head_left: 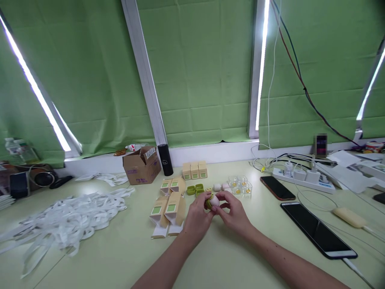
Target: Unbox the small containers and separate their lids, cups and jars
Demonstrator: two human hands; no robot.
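Apparently, the step in hand is a two-handed one: fitting or turning a pale ball (214, 200) against a green cup (208, 203); whether the ball is going in or coming out, I cannot tell. The pair sits between the person's hands, seemingly held just above the near middle of the tabletop (228, 261).

Any next move would call for light, even pressure, with the cup kept steady and the ball square to it, since the ball looks soft enough to dent.

The left hand (198, 212) curls in a small grip, its fingers around the cup from the nine o'clock side. The right hand (234, 209) comes in from three o'clock, thumb and forefinger close together in a pinch on the ball, the other fingers bent in behind. Neither hand is spread; the fingers overlap the pair, so the exact contact is partly hidden.

Around this centre, green tubs (191, 190) lie near at ten o'clock and two small pale pieces (221, 187) near at one. A clear tray (240, 185) with yellow spots stands at two o'clock. Boxes (174, 208) lie at nine o'clock, flaps spread, with three smaller boxes (195, 171) upright at eleven. A phone (277, 188) rests farther off towards three.
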